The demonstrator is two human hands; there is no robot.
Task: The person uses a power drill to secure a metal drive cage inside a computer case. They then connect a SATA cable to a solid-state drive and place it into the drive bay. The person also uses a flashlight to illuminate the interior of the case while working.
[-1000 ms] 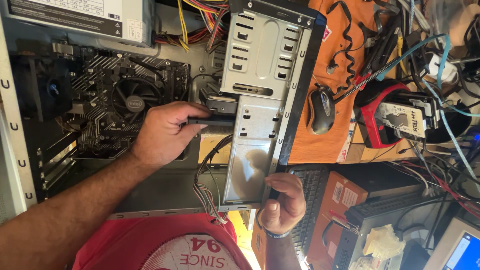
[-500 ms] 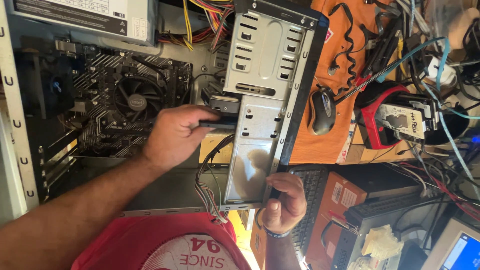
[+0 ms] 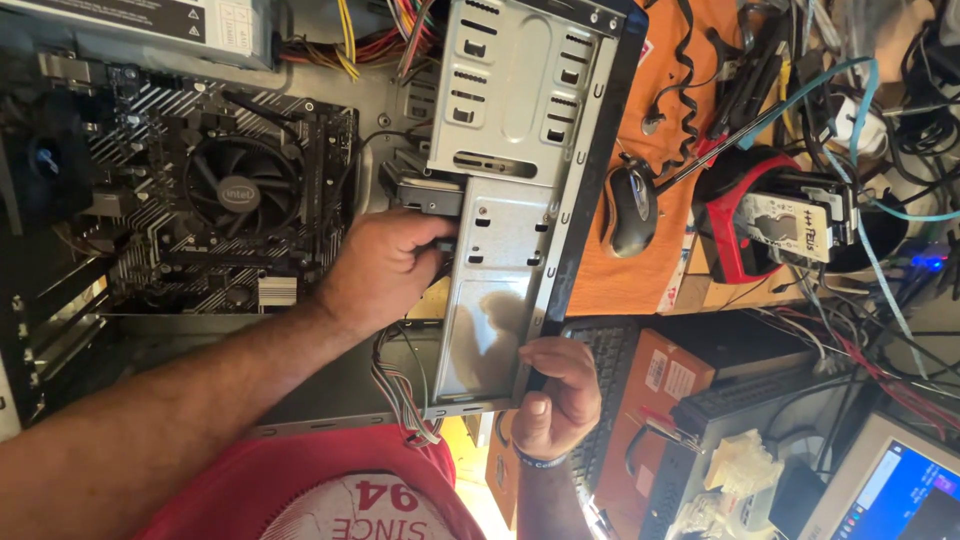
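Note:
An open computer case lies on the bench with its metal drive cage (image 3: pixel 520 90) facing me. My left hand (image 3: pixel 385 265) reaches in from the lower left, its fingers closed on a dark drive-like part (image 3: pixel 432 195) at the cage's side opening. Most of that part is hidden by the hand and the cage. My right hand (image 3: pixel 555 400), with a band on its wrist, grips the case's black front edge (image 3: pixel 585 200) near the lower corner of the cage.
The motherboard (image 3: pixel 200 250) with its round cooler fan (image 3: pixel 240 190) lies left of the cage, under the power supply (image 3: pixel 150 25). Loose wires (image 3: pixel 400 390) hang near my left wrist. A mouse (image 3: pixel 632 210), keyboard (image 3: pixel 610 360), orange box (image 3: pixel 670 400), red device (image 3: pixel 760 220), tangled cables and a monitor (image 3: pixel 890 490) crowd the right.
My left hand has slid a little toward the cage and the dark part shows less than before. My right hand has kept its grip on the case edge.

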